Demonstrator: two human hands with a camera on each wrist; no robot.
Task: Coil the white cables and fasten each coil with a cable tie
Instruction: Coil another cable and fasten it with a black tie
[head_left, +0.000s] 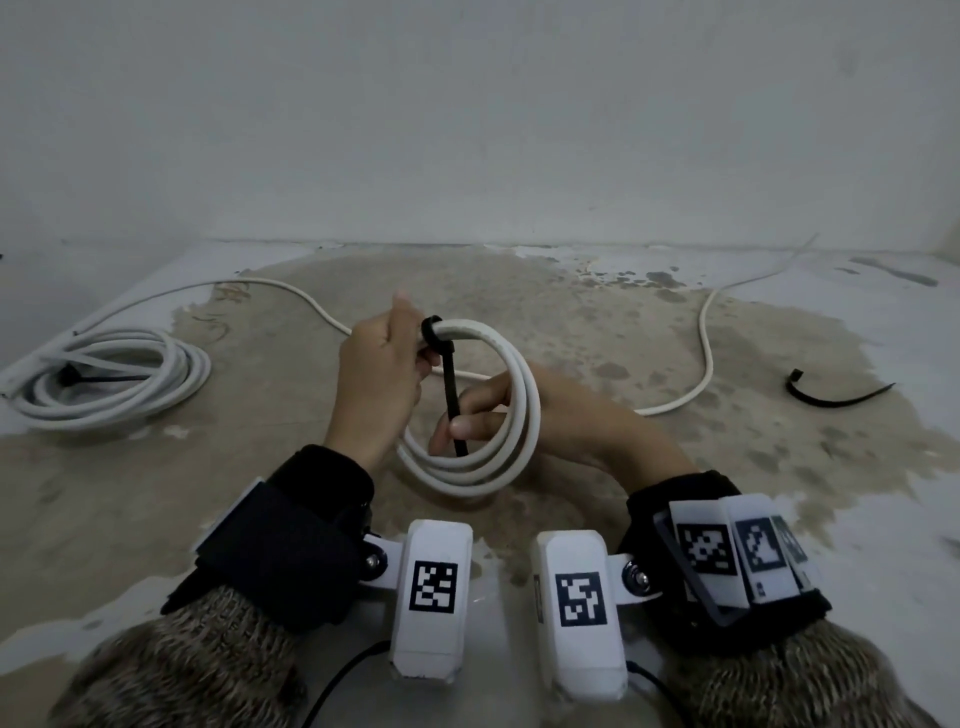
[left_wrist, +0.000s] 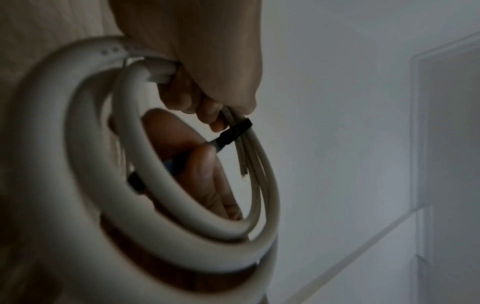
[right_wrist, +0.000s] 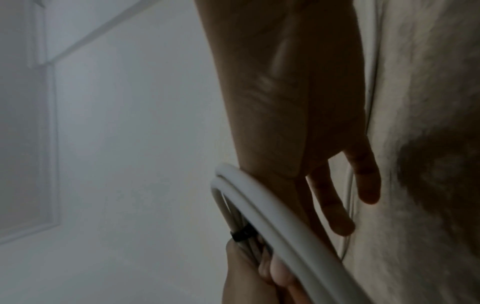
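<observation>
A small coil of white cable (head_left: 522, 415) is held upright above the floor. My left hand (head_left: 379, 374) grips its top left, fingers curled round the strands. A black cable tie (head_left: 434, 332) loops round the coil just beside that grip, and its tail hangs down inside the ring. My right hand (head_left: 467, 415) reaches through the coil and pinches the tail between thumb and forefinger. The left wrist view shows the cable tie (left_wrist: 237, 130) round the strands and the pinch below it. In the right wrist view the coil (right_wrist: 272, 216) crosses my palm; the other fingers (right_wrist: 335, 205) are straight.
A larger white coil (head_left: 104, 379) bound with a black tie lies on the floor at the left. A loose white cable (head_left: 704, 338) snakes over the stained floor behind my hands. A spare black tie (head_left: 831, 397) lies at the right. A wall stands close behind.
</observation>
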